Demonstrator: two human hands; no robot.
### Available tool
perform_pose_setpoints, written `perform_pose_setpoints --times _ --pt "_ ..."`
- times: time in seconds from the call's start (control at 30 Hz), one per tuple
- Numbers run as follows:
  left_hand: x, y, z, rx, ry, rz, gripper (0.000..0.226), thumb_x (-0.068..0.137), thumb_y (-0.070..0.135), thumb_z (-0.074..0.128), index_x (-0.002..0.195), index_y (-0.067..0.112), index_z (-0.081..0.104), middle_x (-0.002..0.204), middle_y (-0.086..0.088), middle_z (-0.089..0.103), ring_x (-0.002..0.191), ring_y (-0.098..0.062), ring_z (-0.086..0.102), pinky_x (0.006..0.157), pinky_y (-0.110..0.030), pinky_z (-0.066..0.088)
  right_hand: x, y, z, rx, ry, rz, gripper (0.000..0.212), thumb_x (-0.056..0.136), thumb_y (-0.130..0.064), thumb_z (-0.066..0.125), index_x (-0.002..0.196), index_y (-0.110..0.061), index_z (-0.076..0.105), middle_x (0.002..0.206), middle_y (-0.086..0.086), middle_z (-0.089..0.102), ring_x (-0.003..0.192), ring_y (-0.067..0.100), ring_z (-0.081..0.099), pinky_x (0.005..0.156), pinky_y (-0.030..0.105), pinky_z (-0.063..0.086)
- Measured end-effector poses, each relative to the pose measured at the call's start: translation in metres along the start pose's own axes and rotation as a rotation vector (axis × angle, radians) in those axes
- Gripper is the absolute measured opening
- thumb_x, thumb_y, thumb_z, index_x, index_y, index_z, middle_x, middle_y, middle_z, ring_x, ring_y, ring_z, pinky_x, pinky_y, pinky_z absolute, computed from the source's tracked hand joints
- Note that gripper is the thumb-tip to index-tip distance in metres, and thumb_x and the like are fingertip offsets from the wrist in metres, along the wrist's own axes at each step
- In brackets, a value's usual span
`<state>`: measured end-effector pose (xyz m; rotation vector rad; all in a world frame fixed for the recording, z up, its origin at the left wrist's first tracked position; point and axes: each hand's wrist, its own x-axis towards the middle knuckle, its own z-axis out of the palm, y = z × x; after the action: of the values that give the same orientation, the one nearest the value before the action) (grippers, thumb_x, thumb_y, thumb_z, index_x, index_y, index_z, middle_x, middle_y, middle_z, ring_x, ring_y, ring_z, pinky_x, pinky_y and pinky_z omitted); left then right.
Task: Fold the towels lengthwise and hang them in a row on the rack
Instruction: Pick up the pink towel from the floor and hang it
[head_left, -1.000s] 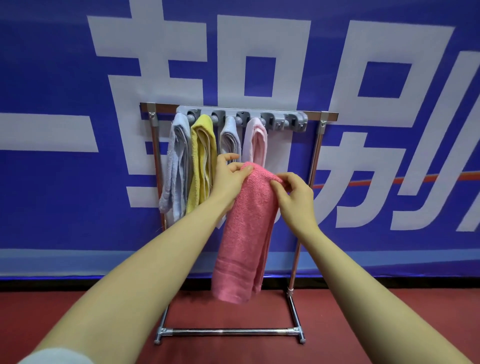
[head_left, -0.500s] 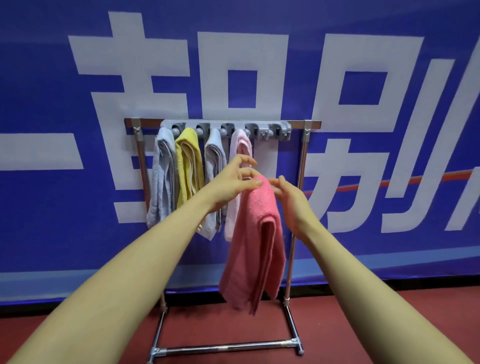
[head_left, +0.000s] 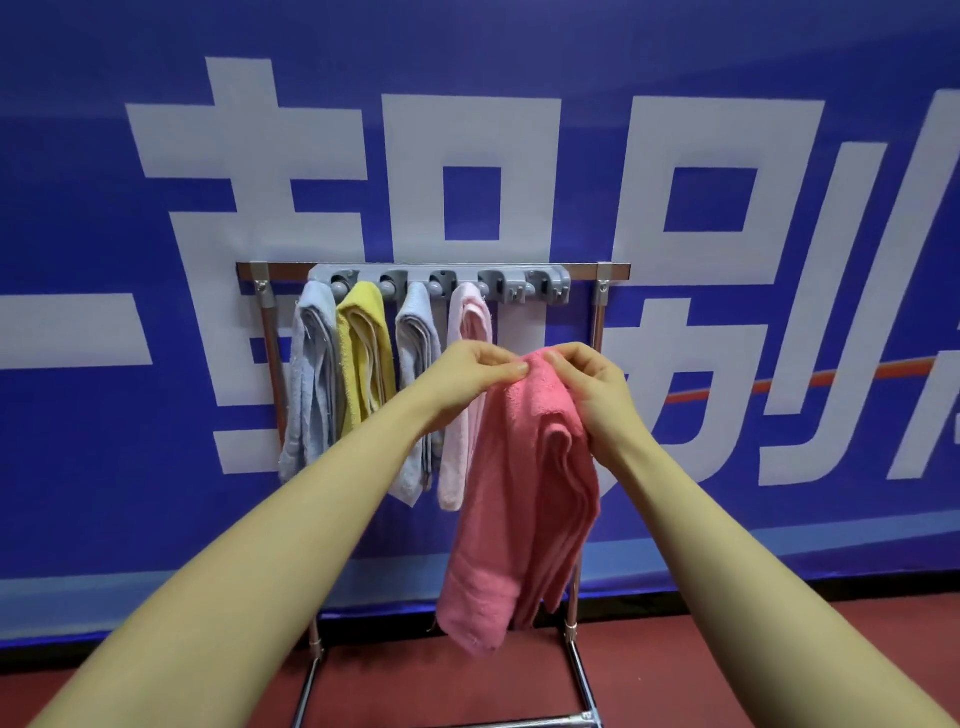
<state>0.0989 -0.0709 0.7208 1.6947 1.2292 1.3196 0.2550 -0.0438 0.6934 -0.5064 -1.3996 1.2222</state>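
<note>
A folded coral-pink towel (head_left: 524, 493) hangs in the air in front of the rack, held at its top by both hands. My left hand (head_left: 467, 382) pinches the upper left corner between thumb and fingers. My right hand (head_left: 597, 395) grips the upper right edge with curled fingers. Behind stands a metal rack (head_left: 600, 322) whose top bar carries a grey clip strip (head_left: 519, 283). From it hang a light blue towel (head_left: 311, 374), a yellow towel (head_left: 363, 348), a second light blue towel (head_left: 418, 338) and a pale pink towel (head_left: 467, 322). Two clips at the strip's right end hold nothing.
A blue banner (head_left: 727, 467) with large white characters covers the wall right behind the rack. The floor (head_left: 779, 634) is red. The rack's base bars (head_left: 582, 670) run forward along the floor toward me.
Both hands have come closer together at the top of the coral-pink towel, bunching it. The view has tilted, so the rack sits lower in the frame.
</note>
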Motion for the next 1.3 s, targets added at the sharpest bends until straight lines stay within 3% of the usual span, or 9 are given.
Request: perform_pose_setpoints --times 0.1,0.27,0.53,0.63,0.73,0.8,0.87,0.97,1.3 --pt "0.009 -0.008 0.004 -0.04 -0.013 -0.049 0.013 0.087 0.017 0.064 0.077 0.01 0.068 0.065 0.005 0.063 0.061 -0.002 0.055 0.065 -0.015 0.043 0.009 0.001 -0.003 -0.022 0.013 -0.019 0.012 0.092 -0.009 0.058 0.082 -0.01 0.064 0.074 -0.003 0.071 0.069 0.011 0.065 0.066 0.025 0.054" --pt "0.027 -0.012 0.009 -0.151 -0.007 -0.068 0.014 0.092 0.01 0.055 0.082 0.01 0.064 0.07 0.001 0.06 0.059 -0.005 0.053 0.063 -0.015 0.044 0.03 0.004 -0.01 -0.018 0.061 -0.019 0.012 0.093 -0.011 0.059 0.082 -0.014 0.065 0.079 0.0 0.068 0.073 0.015 0.062 0.071 0.031 0.052" --pt "0.091 -0.006 0.001 0.215 0.104 0.094 0.02 0.096 0.016 0.051 0.077 0.021 0.057 0.074 0.01 0.054 0.068 0.0 0.047 0.063 -0.007 0.039 0.086 0.012 -0.014 0.05 0.158 -0.011 0.011 0.094 -0.012 0.056 0.086 -0.01 0.064 0.081 0.006 0.067 0.069 0.013 0.062 0.064 0.026 0.054" --pt "0.123 -0.009 -0.009 0.307 0.159 0.125 0.015 0.096 0.018 0.05 0.083 0.017 0.058 0.074 0.007 0.055 0.067 -0.003 0.047 0.065 -0.016 0.04 0.116 0.02 -0.014 0.04 0.189 -0.014 0.01 0.092 -0.014 0.06 0.085 -0.011 0.065 0.078 0.005 0.067 0.067 0.012 0.06 0.062 0.025 0.053" --pt "0.158 -0.018 -0.024 0.441 0.185 0.125 0.016 0.092 0.026 0.053 0.078 0.022 0.058 0.07 0.01 0.055 0.07 -0.011 0.052 0.084 -0.034 0.044 0.15 0.03 -0.011 0.002 0.229 -0.025 0.011 0.092 -0.013 0.061 0.081 -0.012 0.065 0.076 0.004 0.064 0.067 0.012 0.056 0.063 0.025 0.049" --pt "0.179 -0.023 -0.035 0.566 0.205 0.101 0.019 0.088 0.036 0.054 0.075 0.023 0.059 0.068 0.012 0.055 0.086 -0.023 0.06 0.094 -0.044 0.041 0.173 0.037 -0.01 -0.01 0.25 -0.038 0.015 0.091 -0.011 0.062 0.077 -0.013 0.065 0.074 0.003 0.064 0.066 0.011 0.055 0.062 0.024 0.048" --pt "0.197 -0.026 -0.042 0.718 0.235 0.067 0.018 0.091 0.037 0.053 0.081 0.024 0.061 0.07 0.014 0.055 0.102 -0.024 0.056 0.095 -0.037 0.032 0.194 0.047 -0.01 -0.039 0.282 -0.048 0.016 0.09 -0.01 0.062 0.075 -0.015 0.066 0.072 0.0 0.065 0.064 0.008 0.056 0.061 0.022 0.048" --pt "0.221 -0.03 -0.046 0.894 0.298 0.082 0.018 0.093 0.038 0.05 0.091 0.027 0.065 0.093 0.007 0.066 0.115 -0.021 0.043 0.087 -0.034 0.019 0.221 0.069 -0.01 -0.059 0.336 -0.064 0.01 0.088 -0.011 0.065 0.079 -0.012 0.068 0.073 -0.001 0.066 0.068 0.008 0.057 0.066 0.024 0.049" --pt "0.261 -0.049 -0.053 0.882 0.326 0.109 0.017 0.089 0.032 0.058 0.093 0.023 0.072 0.1 0.0 0.071 0.106 -0.022 0.057 0.093 -0.032 0.025 0.241 0.121 -0.005 -0.041 0.456 -0.149 0.011 0.089 -0.021 0.065 0.082 -0.014 0.07 0.079 0.001 0.07 0.073 0.008 0.061 0.072 0.029 0.053"
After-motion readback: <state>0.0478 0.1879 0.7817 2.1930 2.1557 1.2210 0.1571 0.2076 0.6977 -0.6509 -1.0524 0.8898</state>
